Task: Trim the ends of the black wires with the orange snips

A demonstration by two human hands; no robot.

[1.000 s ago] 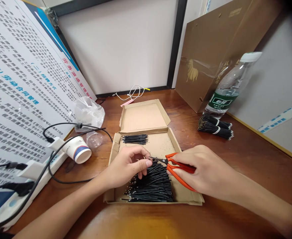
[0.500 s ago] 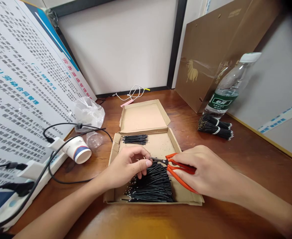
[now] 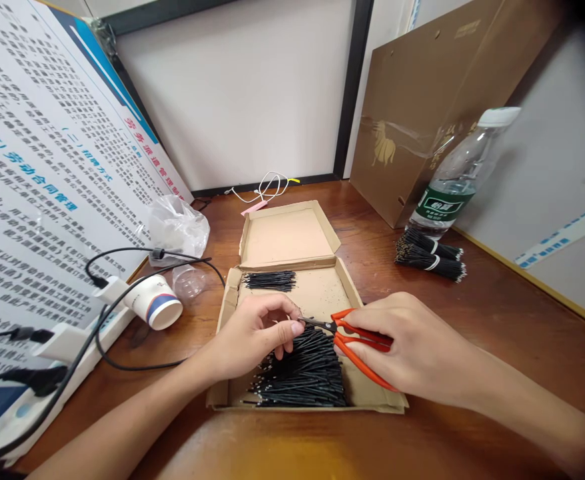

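My right hand (image 3: 407, 347) is closed around the red handles of a pair of long-nose pliers or snips (image 3: 362, 337); their dark tips reach to my left fingertips. My left hand (image 3: 265, 327) pinches with thumb and forefinger at those tips, and whatever is between the fingers is too small to make out. Below both hands lies a large heap of short black wires (image 3: 307, 373) with bare silvery ends. It fills the near part of an open cardboard box (image 3: 352, 287). A smaller, neat row of black wires (image 3: 270, 281) lies at the box's far left.
Right of the box stand a water bottle (image 3: 445, 193) and tied bundles of black wires (image 3: 430, 255). To the left are a paper cup (image 3: 157, 303), a clear plastic bag (image 3: 180, 227) and a power strip (image 3: 37, 407) with black cables. A brown carton (image 3: 407, 127) stands behind.
Hardly anything differs. Both hands and the red-handled tool hold the same place over the wire heap; the view has shifted very slightly.
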